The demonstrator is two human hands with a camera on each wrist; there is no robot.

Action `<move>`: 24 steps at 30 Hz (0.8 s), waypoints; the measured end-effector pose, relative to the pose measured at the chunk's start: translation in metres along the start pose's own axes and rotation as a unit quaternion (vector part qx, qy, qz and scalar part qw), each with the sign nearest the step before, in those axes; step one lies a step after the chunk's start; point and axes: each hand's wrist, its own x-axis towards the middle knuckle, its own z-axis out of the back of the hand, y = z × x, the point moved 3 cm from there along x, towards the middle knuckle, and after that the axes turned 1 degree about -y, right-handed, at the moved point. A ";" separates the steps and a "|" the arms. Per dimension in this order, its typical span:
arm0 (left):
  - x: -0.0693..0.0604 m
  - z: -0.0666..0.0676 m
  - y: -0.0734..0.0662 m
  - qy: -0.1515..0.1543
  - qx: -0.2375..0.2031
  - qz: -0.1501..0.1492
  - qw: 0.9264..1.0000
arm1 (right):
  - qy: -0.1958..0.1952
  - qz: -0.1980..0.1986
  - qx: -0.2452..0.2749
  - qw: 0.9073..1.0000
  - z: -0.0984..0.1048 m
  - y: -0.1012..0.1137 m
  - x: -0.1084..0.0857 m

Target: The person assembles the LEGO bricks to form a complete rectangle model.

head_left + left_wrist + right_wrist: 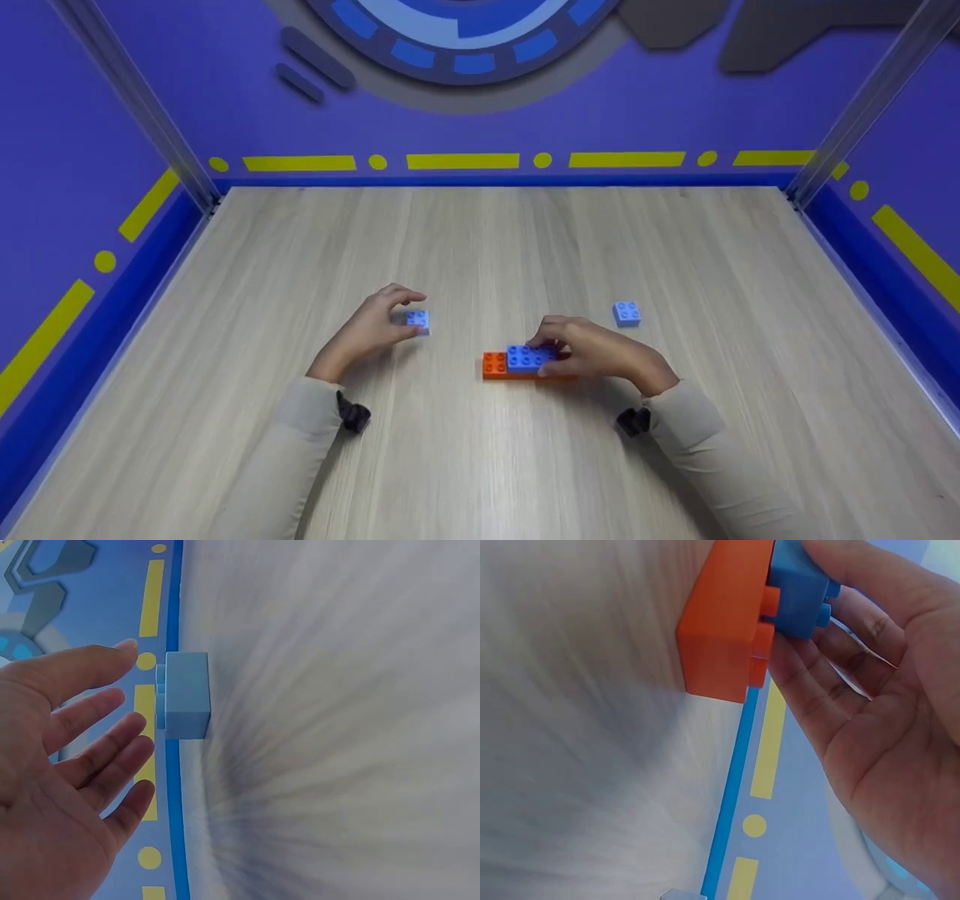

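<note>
Left hand (366, 330) with fingers and thumb spread apart about the left pale brick (421, 318), which stands studs up on the table (450, 465); the hand does not grip it. Right hand (596, 349) pinching the blue brick (522, 358) between thumb and fingers. The blue brick sits on top of the longer orange brick (493, 366), whose left end, with four studs, is uncovered. The right pale brick (627, 313) stands beyond the right hand, apart from it. Purple wall (450, 131), banded with yellow dashes and dots, behind the table.
</note>
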 end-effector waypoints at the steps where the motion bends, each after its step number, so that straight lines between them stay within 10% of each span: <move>1: 0.000 0.000 0.001 0.001 -0.001 0.002 1.000 | 0.001 -0.001 0.000 1.000 0.000 0.000 0.000; 24: 0.004 -0.005 0.009 0.003 0.030 0.029 0.999 | -0.015 0.005 0.006 1.000 -0.002 -0.001 -0.003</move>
